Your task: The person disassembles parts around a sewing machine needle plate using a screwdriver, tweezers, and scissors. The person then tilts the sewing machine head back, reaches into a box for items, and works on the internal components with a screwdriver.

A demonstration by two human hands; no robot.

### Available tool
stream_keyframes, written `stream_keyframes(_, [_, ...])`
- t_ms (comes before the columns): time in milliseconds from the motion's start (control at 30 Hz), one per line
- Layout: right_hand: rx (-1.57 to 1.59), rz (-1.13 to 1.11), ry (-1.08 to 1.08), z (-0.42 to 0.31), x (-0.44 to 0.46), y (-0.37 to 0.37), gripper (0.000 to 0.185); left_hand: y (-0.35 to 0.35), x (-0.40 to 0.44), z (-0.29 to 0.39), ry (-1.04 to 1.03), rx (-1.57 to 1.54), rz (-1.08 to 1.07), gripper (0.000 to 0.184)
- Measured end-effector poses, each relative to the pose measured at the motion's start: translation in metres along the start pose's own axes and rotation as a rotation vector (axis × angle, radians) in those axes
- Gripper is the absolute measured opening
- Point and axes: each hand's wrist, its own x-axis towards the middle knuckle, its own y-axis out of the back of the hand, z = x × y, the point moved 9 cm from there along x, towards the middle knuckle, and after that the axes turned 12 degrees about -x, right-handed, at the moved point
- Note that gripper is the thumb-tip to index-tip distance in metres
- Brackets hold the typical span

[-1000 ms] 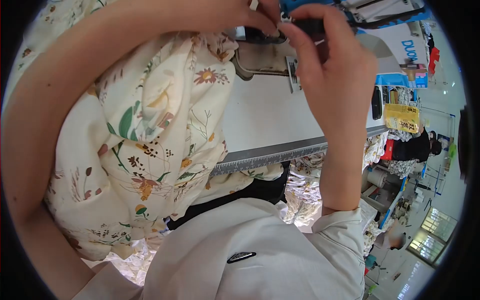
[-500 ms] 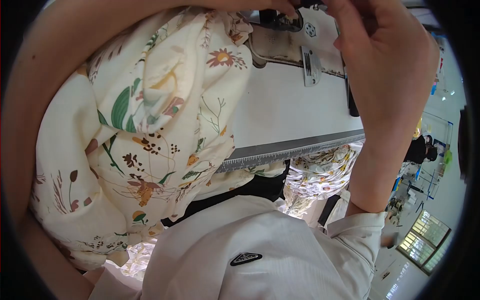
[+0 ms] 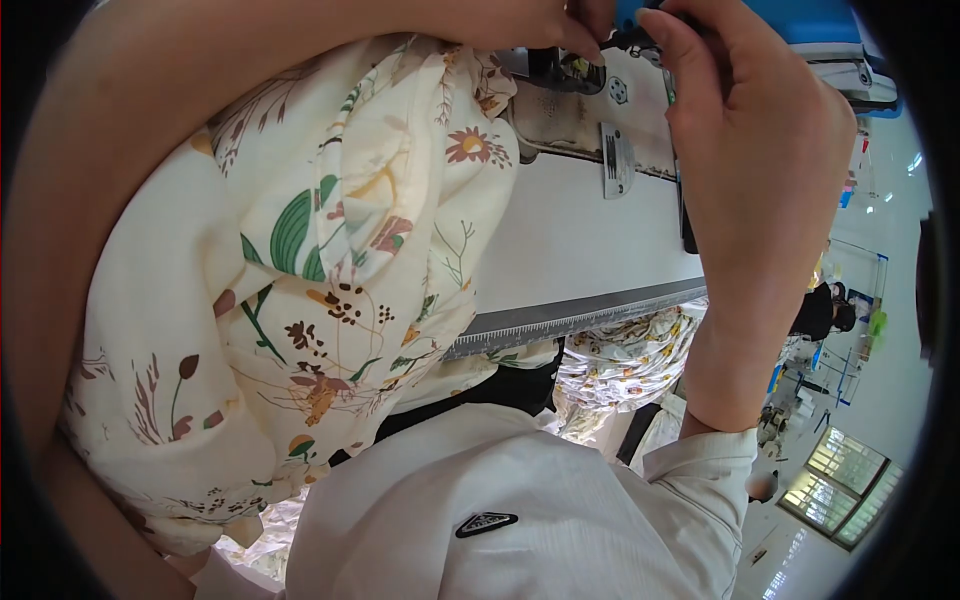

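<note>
Nearest, at nine o'clock, the floral cloth [image 3: 330,260] bulges inside the left arm; best kept clear of the fingers. Beyond the ruler strip [image 3: 580,318], the slotted plate [image 3: 617,160] lies toward one o'clock. Farther up, at one, the left hand [image 3: 575,30] curls beside the dark piece [image 3: 628,39]; whether it grips, I can't tell. At two, the right hand [image 3: 765,120] pinches that piece, fingers nearly closed. Steady wrists, light pressure and a straight line suit such small work.

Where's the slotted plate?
The plate is right of centre in the head view, between floral cloth and right hand, at the near edge of the machine bed.
</note>
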Motion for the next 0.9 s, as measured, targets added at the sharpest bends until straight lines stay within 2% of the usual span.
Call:
stream_keyframes(433, [-0.038, -0.031, -0.009, 0.000, -0.002, -0.003, 0.010, -0.004, -0.001, -0.001, 0.025, -0.027, -0.016, 0.019])
stream_keyframes(833, [-0.041, -0.009, 0.180, -0.001, -0.006, 0.004, 0.003, -0.008, 0.006, 0.002, -0.011, 0.012, -0.041, 0.019])
stream_keyframes(900, [0.110, -0.014, 0.170, 0.015, -0.008, -0.007, 0.006, -0.009, 0.007, 0.003, 0.005, 0.014, -0.052, 0.018])
